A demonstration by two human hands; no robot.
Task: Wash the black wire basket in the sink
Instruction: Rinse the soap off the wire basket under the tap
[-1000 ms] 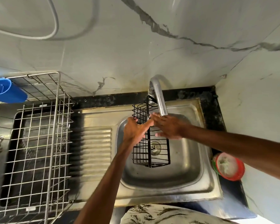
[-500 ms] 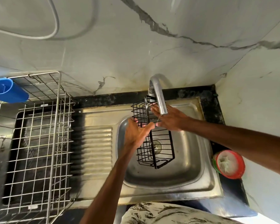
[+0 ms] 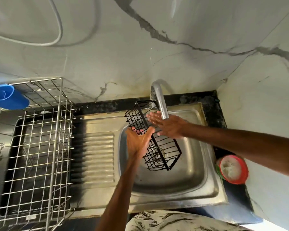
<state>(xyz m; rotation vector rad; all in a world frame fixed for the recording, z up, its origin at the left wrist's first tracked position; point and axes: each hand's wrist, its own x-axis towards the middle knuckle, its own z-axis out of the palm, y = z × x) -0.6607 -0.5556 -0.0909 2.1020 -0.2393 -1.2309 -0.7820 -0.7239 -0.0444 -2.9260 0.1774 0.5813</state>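
Observation:
The black wire basket (image 3: 163,154) hangs tilted over the steel sink (image 3: 197,185), its upper end near the tap (image 3: 160,100) and its lower end above the drain. My left hand (image 3: 138,142) grips the basket's left side, thumb hooked over the rim and fingers under the wires. My right hand (image 3: 167,125) lies flat with straight fingers against the basket's inner side, just below the tap's spout. Part of the basket is hidden behind both hands.
A steel wire dish rack (image 3: 40,147) stands on the left, next to the sink's ribbed drainboard (image 3: 97,157). A blue plastic holder (image 3: 8,97) hangs on the rack's back corner. A red-rimmed tub (image 3: 232,169) of white soap sits on the dark counter to the right.
The basket has been lifted and tilted, its top end swinging left and up toward the tap. My right hand slid up along it with the fingers stretched out flat.

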